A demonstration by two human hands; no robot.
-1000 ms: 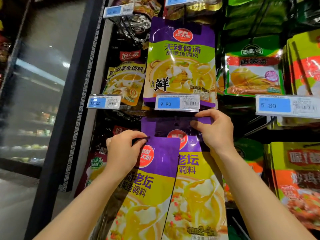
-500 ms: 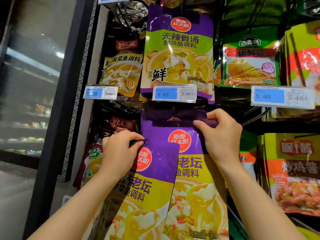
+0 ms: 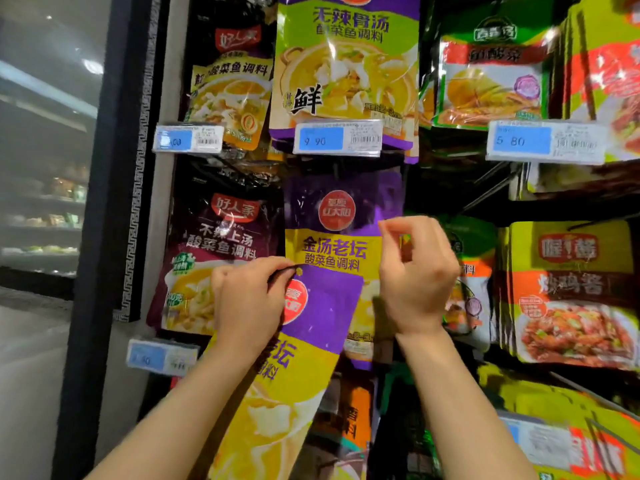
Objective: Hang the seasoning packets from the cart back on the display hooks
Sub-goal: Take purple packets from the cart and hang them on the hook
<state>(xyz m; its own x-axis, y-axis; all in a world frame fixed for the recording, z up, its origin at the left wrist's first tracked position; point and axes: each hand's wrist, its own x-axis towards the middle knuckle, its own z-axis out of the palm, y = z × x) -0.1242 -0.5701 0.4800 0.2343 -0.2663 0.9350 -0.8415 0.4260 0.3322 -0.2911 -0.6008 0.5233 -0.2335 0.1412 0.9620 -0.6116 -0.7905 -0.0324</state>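
Observation:
A purple and yellow seasoning packet (image 3: 313,362) hangs tilted from my left hand (image 3: 249,306), which pinches its top left corner. Behind it an identical packet (image 3: 337,216) hangs flat on the display, just under the 9.90 price tag (image 3: 337,138). Its hook is hidden behind that tag. My right hand (image 3: 419,278) hovers at the hung packet's right edge, fingers loosely curled and apart, holding nothing. The held packet covers the lower left part of the hung one.
Dark red packets (image 3: 221,258) hang to the left, green and orange packets (image 3: 568,292) to the right, and a purple and green packet (image 3: 346,64) above. A black pillar (image 3: 104,202) and a glass fridge door (image 3: 41,150) stand at the left.
My right hand has let go of the hung packet's top and dropped to its right edge. The view has tilted down, and the left hand still holds its packet.

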